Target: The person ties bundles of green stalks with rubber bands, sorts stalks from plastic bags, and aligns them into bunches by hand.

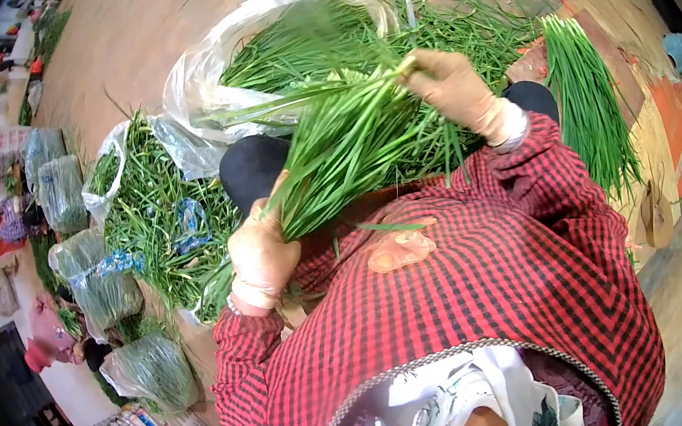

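Note:
My gloved left hand [263, 253] is closed around a loose bunch of green garlic chives [351, 156], held slantwise over my lap. At the upper right of the bunch, my gloved right hand [452, 90] pinches pale stem ends between thumb and fingers. Some blades stick out leftward from the bunch. Just beyond my knees lies an open clear plastic bag [196, 64] with a heap of loose chives [293, 47] in and around it. A neat, aligned bundle of chives [589, 103] rests on a board to the right, its pale ends pointing away from me.
A second bag of tangled green leaves [156, 211] stands left of my knee. Several plastic-wrapped green bundles [151, 372] line the left side, near a person in pink [51, 333]. Scissors [656, 214] lie at the right, by a wooden board [640, 130].

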`<state>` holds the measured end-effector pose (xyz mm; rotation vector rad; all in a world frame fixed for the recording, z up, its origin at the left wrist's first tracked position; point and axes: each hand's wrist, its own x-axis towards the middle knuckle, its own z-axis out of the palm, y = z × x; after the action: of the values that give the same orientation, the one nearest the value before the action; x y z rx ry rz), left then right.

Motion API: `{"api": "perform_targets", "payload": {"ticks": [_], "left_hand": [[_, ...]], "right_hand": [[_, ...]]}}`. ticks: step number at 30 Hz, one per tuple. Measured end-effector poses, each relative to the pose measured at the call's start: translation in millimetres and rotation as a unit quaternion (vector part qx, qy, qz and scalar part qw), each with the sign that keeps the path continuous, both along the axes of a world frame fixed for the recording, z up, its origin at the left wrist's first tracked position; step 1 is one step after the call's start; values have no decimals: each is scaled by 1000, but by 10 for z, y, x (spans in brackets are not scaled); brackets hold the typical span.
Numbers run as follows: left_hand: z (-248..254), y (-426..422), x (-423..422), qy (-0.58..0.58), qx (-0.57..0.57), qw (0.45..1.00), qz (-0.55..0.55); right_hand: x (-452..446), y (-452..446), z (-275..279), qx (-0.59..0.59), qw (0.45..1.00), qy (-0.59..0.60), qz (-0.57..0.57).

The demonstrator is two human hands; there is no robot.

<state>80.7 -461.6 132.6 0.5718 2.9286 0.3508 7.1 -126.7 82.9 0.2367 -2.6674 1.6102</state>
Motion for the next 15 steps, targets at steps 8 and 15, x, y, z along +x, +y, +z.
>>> {"api": "perform_targets", "payload": {"ticks": [8,15], "left_hand": [[136,-171,-39,55,-64,996,16],[51,24,-62,75,-110,990,-45]], "right_hand": [[-131,674,-24,206,977,-50,15],[-382,-394,370,260,937,97,215]]}}
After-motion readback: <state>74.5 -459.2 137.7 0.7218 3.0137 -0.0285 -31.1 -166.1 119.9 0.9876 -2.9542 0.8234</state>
